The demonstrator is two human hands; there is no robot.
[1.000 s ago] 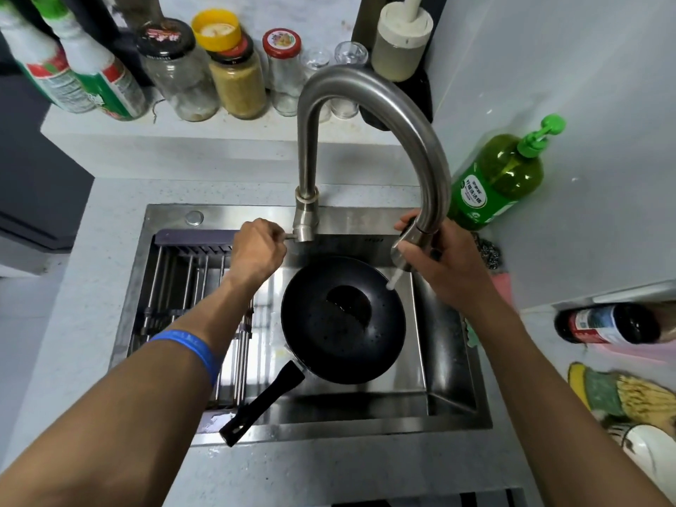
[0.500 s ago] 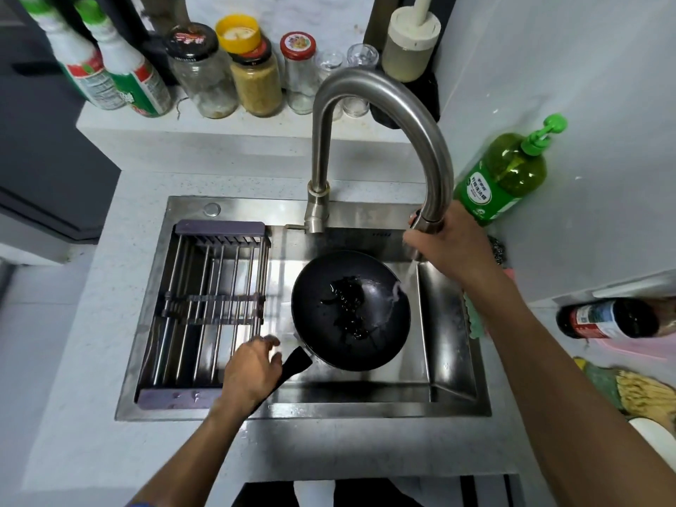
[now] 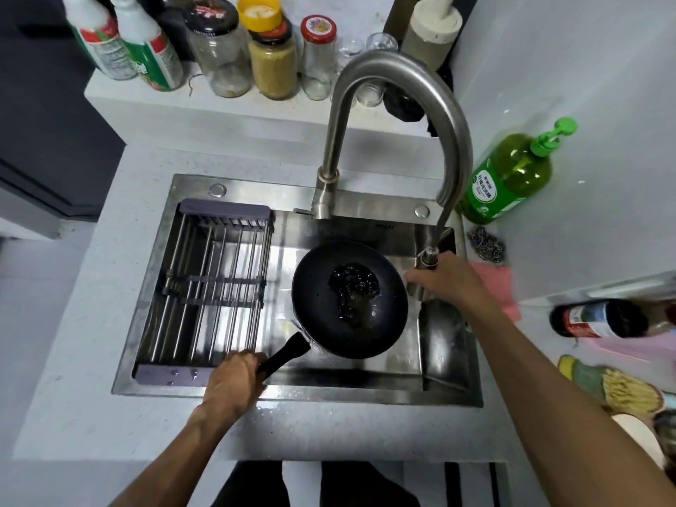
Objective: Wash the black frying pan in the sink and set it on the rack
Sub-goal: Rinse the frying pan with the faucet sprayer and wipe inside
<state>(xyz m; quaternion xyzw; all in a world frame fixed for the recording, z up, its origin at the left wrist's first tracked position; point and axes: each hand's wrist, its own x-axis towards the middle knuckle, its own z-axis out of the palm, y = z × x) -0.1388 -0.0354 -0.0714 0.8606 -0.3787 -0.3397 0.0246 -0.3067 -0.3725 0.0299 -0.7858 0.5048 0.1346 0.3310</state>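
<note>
Rinse step judged under way. Round black frying pan (image 3: 349,298) handle gripped by left hand (image 3: 234,384); pull-out steel spray head (image 3: 424,267) clasped by right hand (image 3: 444,283), beside pan rim. Next: water directed inside pan, then pan lifted onto steel-bar rack (image 3: 210,283) beyond left fingers.

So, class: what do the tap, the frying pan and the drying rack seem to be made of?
Tap: brushed steel, by its dull grey sheen. Frying pan: probably coated metal, matte black; its handle looks plastic. Drying rack: shiny metal rods with grey, likely plastic, end bars.
</note>
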